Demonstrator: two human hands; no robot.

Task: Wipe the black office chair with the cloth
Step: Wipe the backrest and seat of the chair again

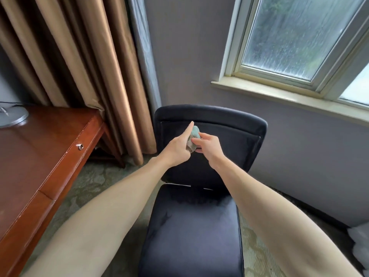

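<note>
No writing or brand mark can be read anywhere in view. One brown curtain (83,62) hangs in heavy folds across the upper left, with a grey panel at its right edge, and one window (299,37) with frosted, streaked glass fills the upper right above a pale sill. One reddish wooden table (40,156) runs down the left side, its long front edge angled toward the chair, with a strip of patterned carpet (89,186) open between the two; a small metal lock sits in the table's front face, and a grey round lamp base (12,116) rests on its far corner. One black office chair (191,226) stands in the middle, seat toward the viewer, backrest close to the grey wall, with bare carpet showing on either side of the seat. Both forearms reach over the seat to the upper backrest. The left hand (177,148) has its index finger stretched straight out along the cloth, the other fingers curled in. The right hand (207,145) pinches the one small, bunched blue-green cloth (194,132) with thumb and fingertips, in front of the top of the backrest; whether the cloth touches it cannot be told
</note>
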